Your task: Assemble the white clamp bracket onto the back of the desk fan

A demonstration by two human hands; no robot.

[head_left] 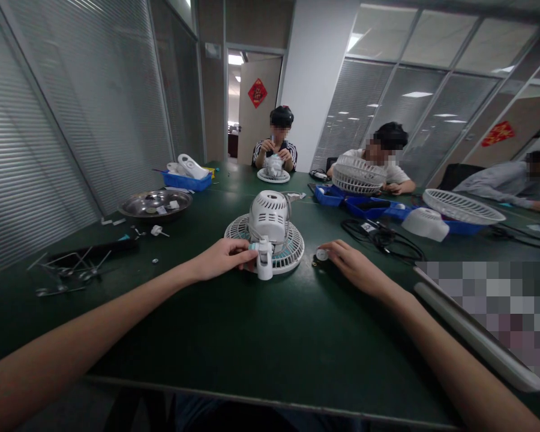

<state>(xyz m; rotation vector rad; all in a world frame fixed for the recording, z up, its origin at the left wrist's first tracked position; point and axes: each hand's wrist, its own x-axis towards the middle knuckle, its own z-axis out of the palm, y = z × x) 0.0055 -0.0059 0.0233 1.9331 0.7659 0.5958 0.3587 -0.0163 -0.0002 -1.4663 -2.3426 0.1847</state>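
Observation:
A white electric fan head [270, 219] stands on the green table, its motor housing above a round slatted grille [292, 255]. From the left, my left hand [222, 258] is closed at the white neck joint [264, 264] on the fan's near side, the thumb lying against it. My right hand [348, 261] is to the right of the fan, low over the table. Its fingertips pinch a small round whitish disc [322, 255]. A small dark piece with a brassy spot [315, 262] lies just beside that disc.
At left are a steel bowl [135, 207] with small parts, loose metal rods [78, 273] and a blue bin [193, 181]. Black cables [387, 240], a white cover [425, 225] and a fan grille [463, 207] lie right. Several people sit around the table.

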